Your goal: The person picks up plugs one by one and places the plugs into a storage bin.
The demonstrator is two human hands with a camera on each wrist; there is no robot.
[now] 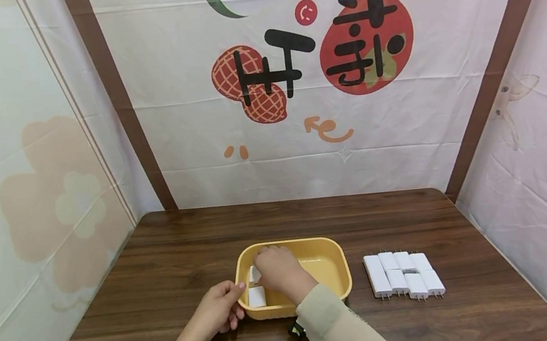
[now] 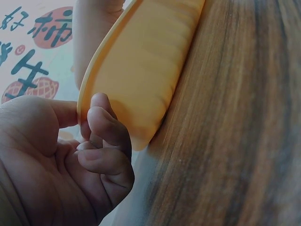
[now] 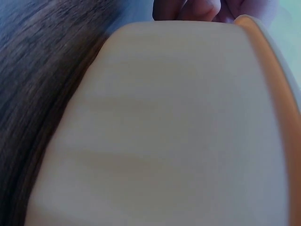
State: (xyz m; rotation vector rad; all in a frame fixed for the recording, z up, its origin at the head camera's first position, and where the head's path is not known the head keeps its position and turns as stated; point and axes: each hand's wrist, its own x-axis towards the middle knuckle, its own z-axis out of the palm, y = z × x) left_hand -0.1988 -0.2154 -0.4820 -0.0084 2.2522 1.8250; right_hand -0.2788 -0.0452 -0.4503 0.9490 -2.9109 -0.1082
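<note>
A yellow plastic bin (image 1: 324, 272) stands on the table. My left hand (image 1: 219, 307) pinches its left rim, thumb over the edge and fingers bent against the outer wall, as the left wrist view shows up close. My right hand (image 1: 280, 269) reaches down into the left part of the bin, its fingers curled at a white charger plug (image 1: 253, 274) by the back left corner; the fingertips are hidden behind the hand. In front of that lies another white charger plug (image 1: 256, 297). In the right wrist view the bin's outer wall (image 3: 174, 117) fills most of the picture.
To the right of the bin, several white charger plugs (image 1: 404, 275) lie in two close rows on the brown wooden table (image 1: 198, 235), prongs pointing outward. A small black object (image 1: 295, 328) shows beside the right sleeve. Printed cloth walls (image 1: 188, 165) enclose the back and sides.
</note>
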